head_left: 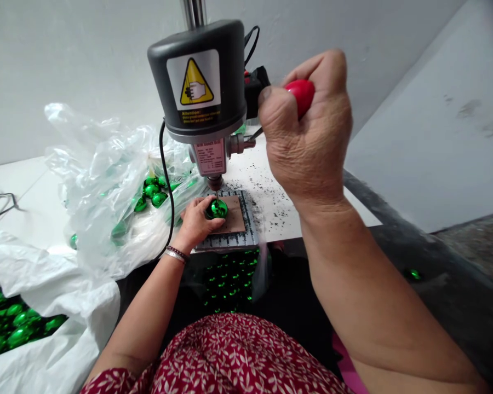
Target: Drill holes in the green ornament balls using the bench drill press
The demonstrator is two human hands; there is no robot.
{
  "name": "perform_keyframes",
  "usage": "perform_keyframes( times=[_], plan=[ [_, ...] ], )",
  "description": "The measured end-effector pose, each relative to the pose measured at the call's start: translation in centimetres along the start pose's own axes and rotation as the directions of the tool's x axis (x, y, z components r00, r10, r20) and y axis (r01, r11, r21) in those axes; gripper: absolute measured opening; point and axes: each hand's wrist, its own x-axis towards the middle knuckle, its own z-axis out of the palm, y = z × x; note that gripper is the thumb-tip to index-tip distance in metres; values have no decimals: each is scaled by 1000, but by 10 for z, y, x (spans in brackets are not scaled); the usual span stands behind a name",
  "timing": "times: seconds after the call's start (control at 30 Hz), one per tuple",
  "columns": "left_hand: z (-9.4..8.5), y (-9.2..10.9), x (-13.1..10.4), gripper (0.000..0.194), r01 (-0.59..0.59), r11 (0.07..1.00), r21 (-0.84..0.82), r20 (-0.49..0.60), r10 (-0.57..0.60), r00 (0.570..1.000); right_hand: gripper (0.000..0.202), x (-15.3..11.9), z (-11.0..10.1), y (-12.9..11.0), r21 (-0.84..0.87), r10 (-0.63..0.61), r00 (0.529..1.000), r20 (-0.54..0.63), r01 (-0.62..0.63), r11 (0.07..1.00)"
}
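Observation:
A small bench drill (197, 82) with a black motor cover and a yellow warning label stands before me. My right hand (312, 131) is closed around the red knob (302, 96) of its feed lever, at the machine's right. Under the chuck, my left hand (199, 219) grips a shiny green ball ornament (219, 208) between thumb and fingers. The ball rests on a brown board (235, 215) lying on the drill's slotted metal base (248, 235). The drill bit (217, 193) comes down to the top of the ball; whether it has entered is too small to tell.
Left of the drill, a clear plastic bag (94, 175) holds several green balls (152, 190). A white sack (57, 279) with more balls lies nearer me. Dark shavings (273, 194) litter the white table (285, 227). Many green balls (230, 279) lie below its edge. A black cord (171, 191) hangs beside the drill.

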Motion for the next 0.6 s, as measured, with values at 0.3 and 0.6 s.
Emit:
perform_keyframes(
  times=[0.3,0.6],
  plan=[
    [4,1,1,51,32,970,-239,102,-7,995,17,-2,-1,3,-2,-22,999,-38,22,1000],
    [-2,-15,16,54,120,907,-404,139,-69,988,19,-1,1,4,19,-60,997,-38,61,998]
  ],
)
